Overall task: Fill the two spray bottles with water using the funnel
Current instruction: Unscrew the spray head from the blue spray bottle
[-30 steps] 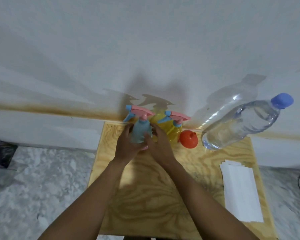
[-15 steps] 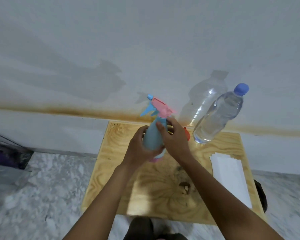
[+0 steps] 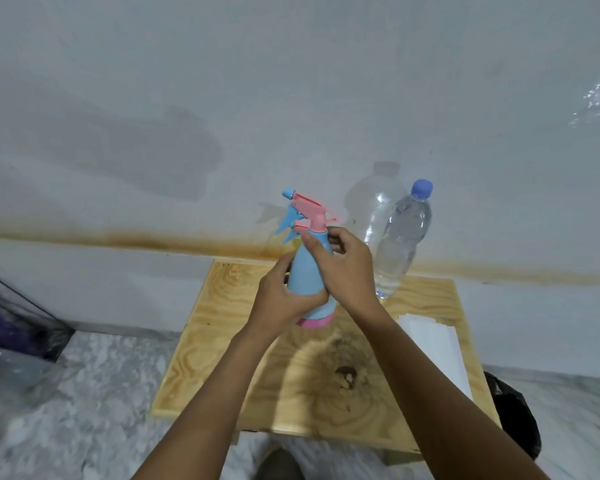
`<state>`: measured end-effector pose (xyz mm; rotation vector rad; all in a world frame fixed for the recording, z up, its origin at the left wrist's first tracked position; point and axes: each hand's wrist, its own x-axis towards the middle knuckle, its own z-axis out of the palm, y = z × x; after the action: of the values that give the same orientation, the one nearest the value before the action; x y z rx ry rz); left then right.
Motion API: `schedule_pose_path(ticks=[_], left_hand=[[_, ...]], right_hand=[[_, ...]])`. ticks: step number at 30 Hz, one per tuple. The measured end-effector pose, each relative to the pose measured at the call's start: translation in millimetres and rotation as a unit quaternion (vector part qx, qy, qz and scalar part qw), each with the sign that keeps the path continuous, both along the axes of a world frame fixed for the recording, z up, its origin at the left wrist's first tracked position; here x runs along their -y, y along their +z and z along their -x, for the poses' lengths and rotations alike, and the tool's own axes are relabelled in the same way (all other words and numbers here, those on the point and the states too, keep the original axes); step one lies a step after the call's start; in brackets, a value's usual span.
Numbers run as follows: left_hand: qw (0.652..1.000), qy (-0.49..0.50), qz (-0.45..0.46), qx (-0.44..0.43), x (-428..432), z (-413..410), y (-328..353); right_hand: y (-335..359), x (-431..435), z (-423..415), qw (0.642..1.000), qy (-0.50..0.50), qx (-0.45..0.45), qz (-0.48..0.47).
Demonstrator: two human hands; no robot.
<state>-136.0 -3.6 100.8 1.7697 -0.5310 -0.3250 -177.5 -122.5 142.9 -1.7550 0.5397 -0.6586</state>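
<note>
I hold a blue spray bottle (image 3: 307, 271) with a pink base and pink trigger head above the wooden table (image 3: 222, 358). My left hand (image 3: 284, 299) wraps its lower body. My right hand (image 3: 343, 268) grips it near the neck, just under the pink head (image 3: 309, 209). Behind the held bottle only the pink and blue trigger tip of the second spray bottle (image 3: 297, 228) shows; its body is hidden. A clear water bottle (image 3: 402, 237) with a blue cap stands upright at the table's back right. The funnel is hidden behind my hands.
White paper sheets (image 3: 433, 344) lie on the table's right side. The table stands against a white wall with a brown stain line. A dark wire basket (image 3: 18, 320) sits on the marble floor to the left, a black object (image 3: 513, 417) at the table's right.
Both hands lifted the blue spray bottle off the table's back edge and brought it nearer and higher. The view has shifted, so the yellow bottle and orange funnel are now hidden.
</note>
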Motion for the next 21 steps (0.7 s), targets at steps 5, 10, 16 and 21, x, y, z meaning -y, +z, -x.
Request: schedule_pose_path(ticks=[5, 10, 16, 21], left_hand=[[1.000, -0.018, 0.021, -0.004, 0, 3, 9], [0.998, -0.039, 0.052, -0.022, -4, 6, 16], [0.997, -0.053, 0.056, -0.015, -5, 14, 26], [0.997, -0.045, 0.064, 0.005, -6, 17, 31]], right_hand=[[10, 5, 8, 0.999, 0.044, 0.012, 0.006], [23, 14, 16, 0.989, 0.139, 0.010, -0.043], [19, 10, 10, 0.994, 0.081, 0.041, -0.055], [21, 6, 10, 0.994, 0.077, 0.052, -0.053]])
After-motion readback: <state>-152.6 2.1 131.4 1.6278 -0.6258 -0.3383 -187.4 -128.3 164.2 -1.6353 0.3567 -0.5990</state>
